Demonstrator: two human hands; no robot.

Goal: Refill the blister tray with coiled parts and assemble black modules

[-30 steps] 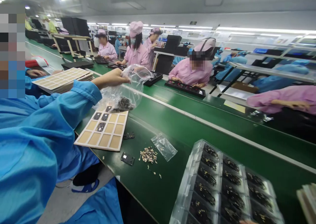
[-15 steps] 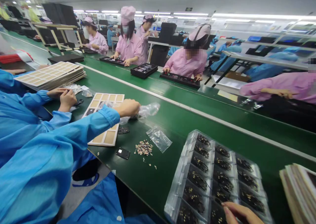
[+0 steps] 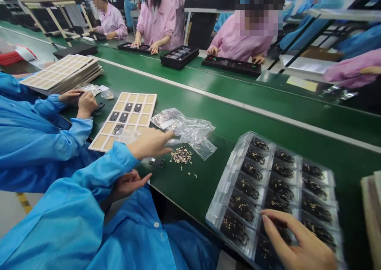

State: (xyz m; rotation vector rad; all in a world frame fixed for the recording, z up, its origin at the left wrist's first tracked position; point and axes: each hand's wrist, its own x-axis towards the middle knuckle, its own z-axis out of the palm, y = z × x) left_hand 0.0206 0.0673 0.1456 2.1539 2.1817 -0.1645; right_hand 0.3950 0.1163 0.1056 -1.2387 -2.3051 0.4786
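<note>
My left hand [image 3: 153, 143] is stretched over the green table, fingers extended, slightly blurred. Just beyond it lies a clear plastic bag [image 3: 198, 129], apart from the fingers. Beside the fingertips is a pile of tiny metallic pieces [image 3: 181, 155], with a small black part [image 3: 156, 163] near it. At lower right my right hand [image 3: 300, 238] pinches a thin black cable [image 3: 258, 209] between thumb and index finger. That hand is above a clear compartmented plastic tray [image 3: 212, 206] filled with bundles of black cables [image 3: 250, 187] with gold-coloured ends.
A white-framed grid tray [image 3: 143, 99] holds several black parts. Another person's hand [image 3: 131, 182] shows below my left arm. A co-worker's hands [image 3: 86, 103] work near stacked grid trays [image 3: 59, 73]. Several people in pink stand across the belt with black trays [image 3: 180, 56].
My left hand has let go of the plastic bag and drawn back towards me. My right hand is further into view over the cable tray. The view has tilted down.
</note>
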